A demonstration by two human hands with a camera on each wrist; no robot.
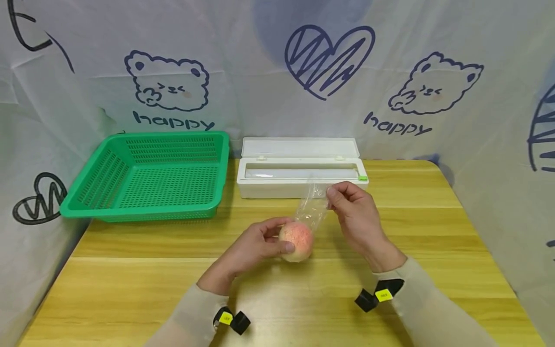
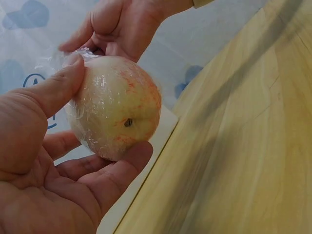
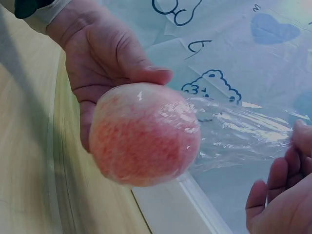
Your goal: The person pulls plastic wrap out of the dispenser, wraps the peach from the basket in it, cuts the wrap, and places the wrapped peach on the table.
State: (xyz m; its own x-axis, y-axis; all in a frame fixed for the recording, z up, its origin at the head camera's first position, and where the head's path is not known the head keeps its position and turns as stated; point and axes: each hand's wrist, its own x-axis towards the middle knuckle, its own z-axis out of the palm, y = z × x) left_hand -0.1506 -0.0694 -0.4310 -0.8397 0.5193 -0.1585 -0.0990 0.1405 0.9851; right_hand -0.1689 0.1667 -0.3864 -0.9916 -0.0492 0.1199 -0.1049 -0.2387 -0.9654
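Note:
A pink and cream peach point(image 1: 297, 242), partly covered in clear film, is held above the table by my left hand point(image 1: 264, 243). In the left wrist view the thumb and fingers curl round the peach point(image 2: 117, 107), whose small dark stem hollow shows. Clear plastic wrap point(image 1: 313, 205) stretches from the fruit up to my right hand point(image 1: 360, 219), which pinches its end between thumb and fingers. The right wrist view shows the plastic wrap point(image 3: 239, 129) bunched and drawn taut between the peach point(image 3: 146, 136) and the right fingers.
Behind the hands stands a white wrap dispenser box point(image 1: 282, 189), its lid raised, a roll inside and a green slider at its right end. A green plastic basket point(image 1: 208, 212) sits at the back left of the wooden table point(image 1: 143, 289). A printed cloth point(image 1: 260, 106) hangs behind.

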